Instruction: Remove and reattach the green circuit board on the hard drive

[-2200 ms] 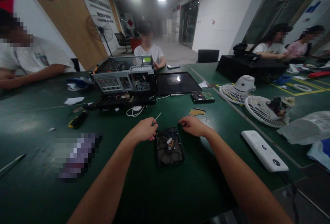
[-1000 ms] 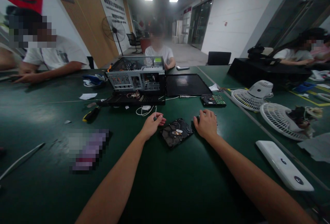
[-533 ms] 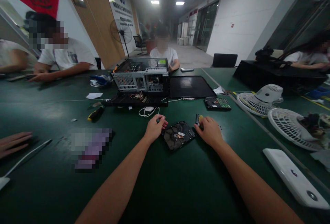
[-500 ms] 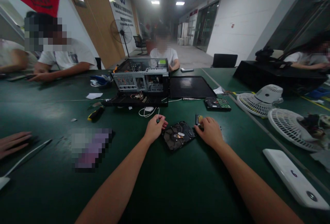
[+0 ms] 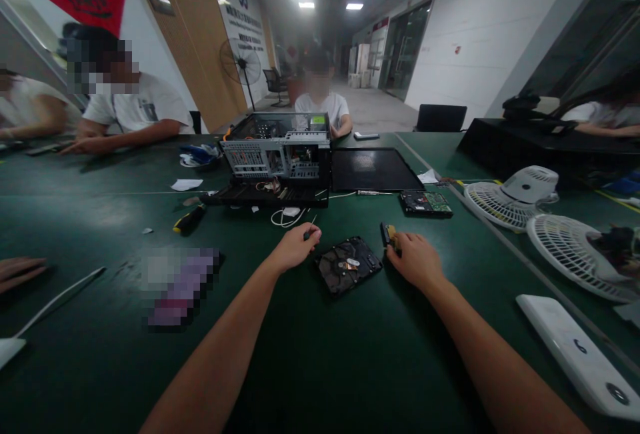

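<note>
Green tabletop point(image 5: 320, 361), pretty cluttered. Left hand point(image 5: 295, 249) gripping thin screwdriver point(image 5: 308, 235). Right hand point(image 5: 416, 259) over gold-ish part point(image 5: 391, 231), can't tell if pinched. Hard drive point(image 5: 349, 266) between hands; careless screwdriver swing could scratch it imo.

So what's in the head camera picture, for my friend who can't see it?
Over a green table, a person's left hand holds a thin tool and their right hand holds a small gold-and-black piece. Between the hands lies a dark hard drive; beyond sits an opened computer case.
</note>
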